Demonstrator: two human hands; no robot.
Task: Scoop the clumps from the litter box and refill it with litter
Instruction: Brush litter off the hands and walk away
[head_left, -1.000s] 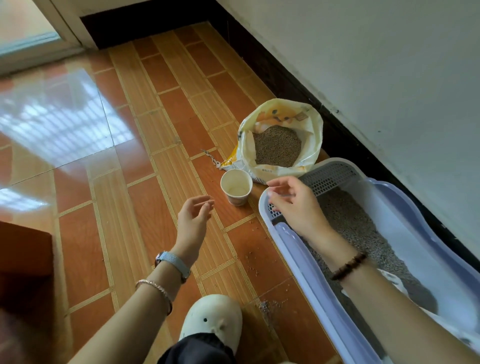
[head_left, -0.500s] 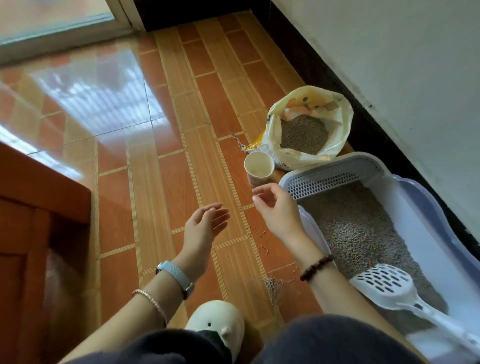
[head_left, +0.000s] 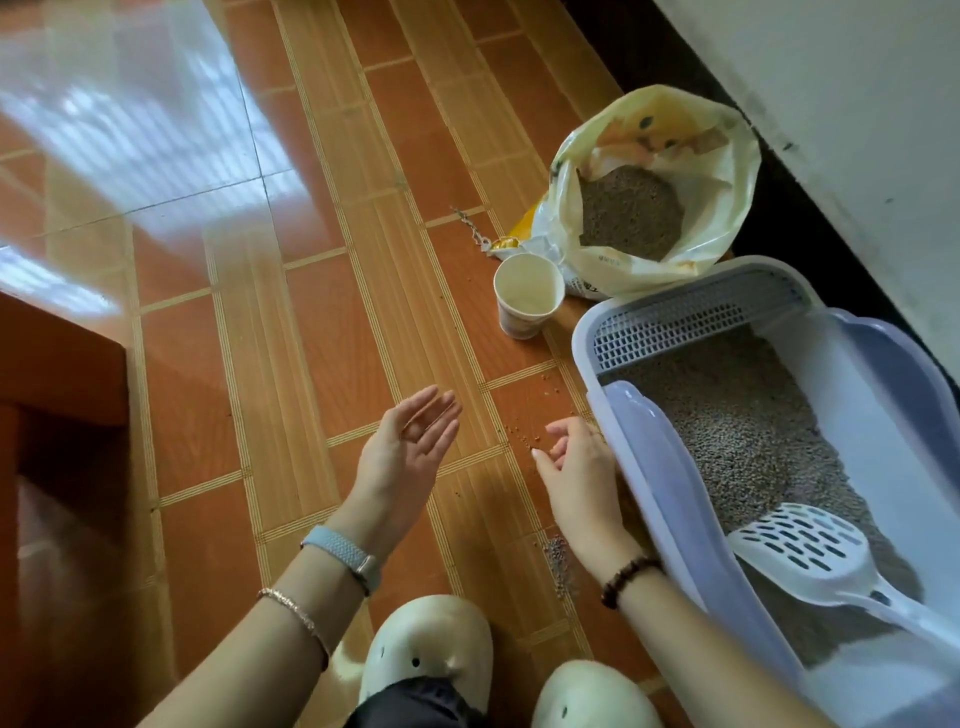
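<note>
Stray grains (head_left: 517, 436) are best pinched by the loosely curled, empty right hand (head_left: 582, 467), then dropped into the open, empty left hand (head_left: 405, 457).

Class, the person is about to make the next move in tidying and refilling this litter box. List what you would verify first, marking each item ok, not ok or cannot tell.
1. Left hand free, palm up: ok.
2. Right hand already pinching something: cannot tell.
3. Floor free of litter: not ok, spilled grains lie beside the litter box.
4. Scoop at hand, resting in the box: ok.
5. Litter bag open: ok.
6. Paper cup upright: ok.
</note>
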